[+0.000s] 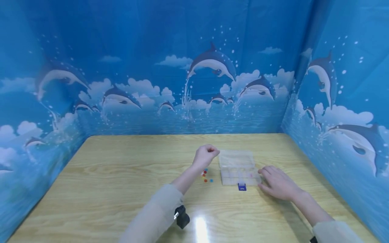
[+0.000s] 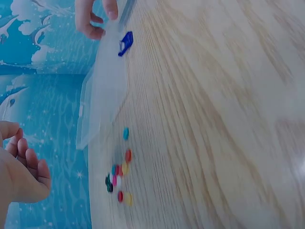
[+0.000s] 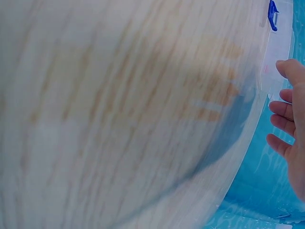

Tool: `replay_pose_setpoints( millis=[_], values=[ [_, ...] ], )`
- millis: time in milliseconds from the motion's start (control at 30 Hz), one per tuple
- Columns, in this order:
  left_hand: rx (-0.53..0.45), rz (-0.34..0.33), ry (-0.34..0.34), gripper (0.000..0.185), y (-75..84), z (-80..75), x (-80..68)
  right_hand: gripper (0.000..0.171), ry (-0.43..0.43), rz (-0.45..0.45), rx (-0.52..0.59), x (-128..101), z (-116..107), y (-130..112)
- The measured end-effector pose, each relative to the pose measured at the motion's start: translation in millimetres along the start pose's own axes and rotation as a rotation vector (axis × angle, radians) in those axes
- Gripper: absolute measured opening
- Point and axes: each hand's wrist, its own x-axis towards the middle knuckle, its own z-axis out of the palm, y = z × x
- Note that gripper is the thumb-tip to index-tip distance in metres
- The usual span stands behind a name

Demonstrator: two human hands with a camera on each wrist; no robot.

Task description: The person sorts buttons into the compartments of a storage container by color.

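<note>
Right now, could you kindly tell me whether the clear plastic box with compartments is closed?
No, its clear plastic lid lies folded back, leaving the box open.

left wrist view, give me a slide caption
Coloured pieces on the table near an open translucent box, right hand beside it.

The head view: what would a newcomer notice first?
Most likely the bright blue backdrop behind the table, printed with leaping dolphins. Next, perhaps, the open, clear plastic box with a dark blue clasp at its near edge, between the person's left hand and right hand. Small colourful pieces lie on the table to the box's left.
</note>
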Motion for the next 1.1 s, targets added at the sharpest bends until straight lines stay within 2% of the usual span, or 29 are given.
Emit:
replay_pose_setpoints(
  millis=[233,533,900,1100],
  values=[
    [0.014,-0.057,0.045,0.010,-12.7,-22.8,-1.3,0.045,0.002,-0.009,0.011,0.3,-2.0,-0.6],
    [0.031,-0.061,0.094,0.010,-24.9,-39.7,-4.5,0.046,0.013,-0.020,0.003,-1.8,-0.6,3.1],
    [0.109,-0.101,0.046,0.010,-48.0,-42.6,-9.7,0.046,0.026,-0.035,-0.011,-3.1,-0.6,-0.6],
    [0.093,-0.133,0.056,0.010,-57.5,-40.2,-8.9,0.047,0.022,-0.043,-0.014,-1.4,-1.9,-1.4]
  ],
)
